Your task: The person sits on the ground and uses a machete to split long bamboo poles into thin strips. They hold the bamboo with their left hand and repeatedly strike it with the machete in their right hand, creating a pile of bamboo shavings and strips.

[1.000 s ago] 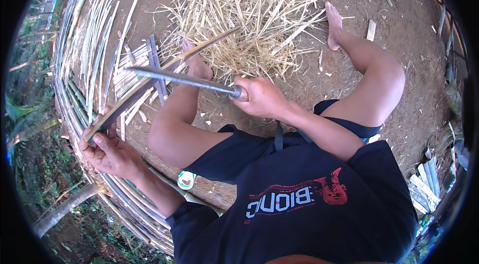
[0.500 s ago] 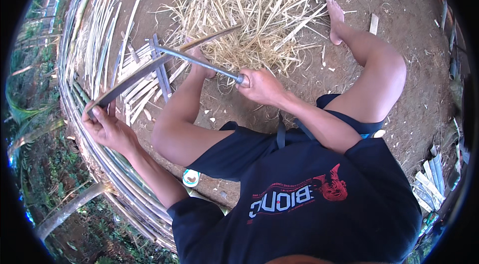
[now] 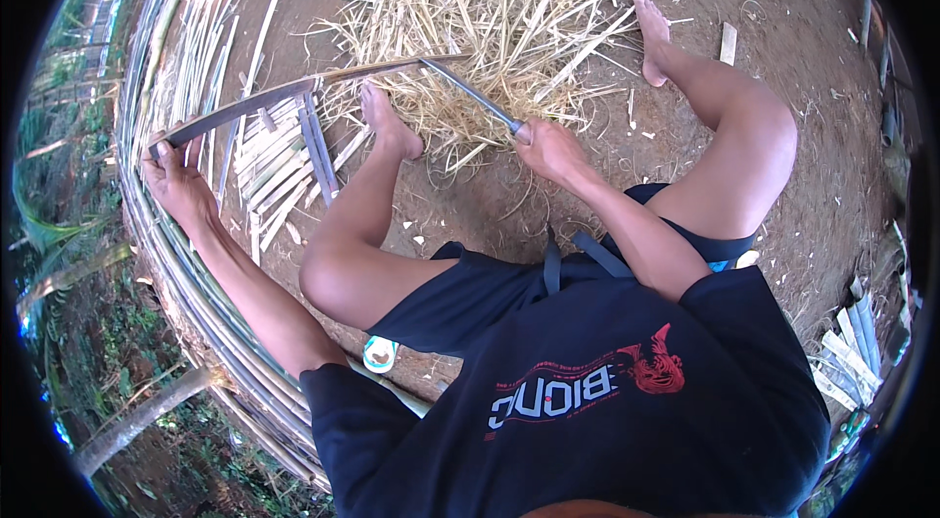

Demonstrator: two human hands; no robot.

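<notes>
Roughly, by label:
Left hand (image 3: 178, 187): closed on the near end of one long, flat, dark bamboo strip (image 3: 284, 99), out by the bundled canes at the ground's left edge.
Right hand (image 3: 550, 148): fist wrapped round the handle of one straight grey metal blade (image 3: 468, 93), whose tip meets the strip's far end.
Shavings (image 3: 509, 9): one pale, stringy, dry heap across the bare earth's far edge.
Split slats (image 3: 279, 170): several thin, pale pieces lying under the strip.
Feet: two, bare, either side of the heap.

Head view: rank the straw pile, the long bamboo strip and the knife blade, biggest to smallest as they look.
1. straw pile
2. bamboo strip, held by the left hand
3. knife blade, held by the right hand
</notes>
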